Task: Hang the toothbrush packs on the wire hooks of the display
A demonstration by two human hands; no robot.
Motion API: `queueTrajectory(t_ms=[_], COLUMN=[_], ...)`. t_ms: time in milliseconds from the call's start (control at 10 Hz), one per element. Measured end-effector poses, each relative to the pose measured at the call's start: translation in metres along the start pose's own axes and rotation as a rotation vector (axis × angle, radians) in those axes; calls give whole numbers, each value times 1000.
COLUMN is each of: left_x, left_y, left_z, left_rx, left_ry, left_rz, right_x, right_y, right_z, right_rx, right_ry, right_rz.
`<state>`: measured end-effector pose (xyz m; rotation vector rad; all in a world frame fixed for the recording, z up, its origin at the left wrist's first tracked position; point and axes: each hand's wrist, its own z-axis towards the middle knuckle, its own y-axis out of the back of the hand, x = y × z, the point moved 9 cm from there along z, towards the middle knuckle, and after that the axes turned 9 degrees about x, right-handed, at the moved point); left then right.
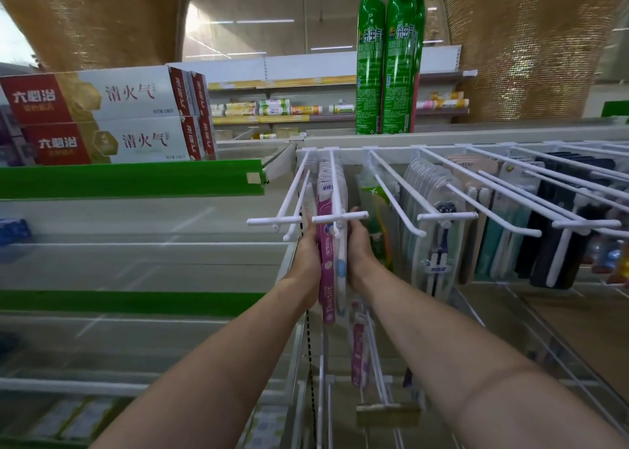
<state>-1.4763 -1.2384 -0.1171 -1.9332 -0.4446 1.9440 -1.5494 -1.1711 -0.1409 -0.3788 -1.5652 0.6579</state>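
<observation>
Both forearms extend from the bottom edge toward the display. Left hand (pixel 308 254) and right hand (pixel 360 249) press flat against opposite faces of a stack of pink toothbrush packs (pixel 332 261), clamping it between them. The stack hangs upright beneath a white wire hook (pixel 335 193) near the left end of the display rail (pixel 391 150). More packs (pixel 359 346) hang lower down. Clear toothbrush packs (pixel 435 224) and dark packs (pixel 558 230) occupy hooks to the right. Behind, toothpaste boxes (pixel 102 118) sit on the green-edged shelf (pixel 129 178); green spray cans (pixel 389 63) stand above the rail.
</observation>
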Motion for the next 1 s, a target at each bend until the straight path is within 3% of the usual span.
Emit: queueTrajectory(t_ms=[300, 700, 1000], left_x=[1, -9, -17], left_y=[0, -4, -5], left_z=[0, -21, -56], left_rx=[-3, -7, 31], left_ry=[9, 29, 14], left_rz=[-9, 64, 168], right_x=[-5, 1, 9], right_y=[-5, 2, 19], right_z=[-2, -21, -51], right_rx=[58, 113, -71], right_ry=[-38, -40, 57], right_rz=[31, -175, -345])
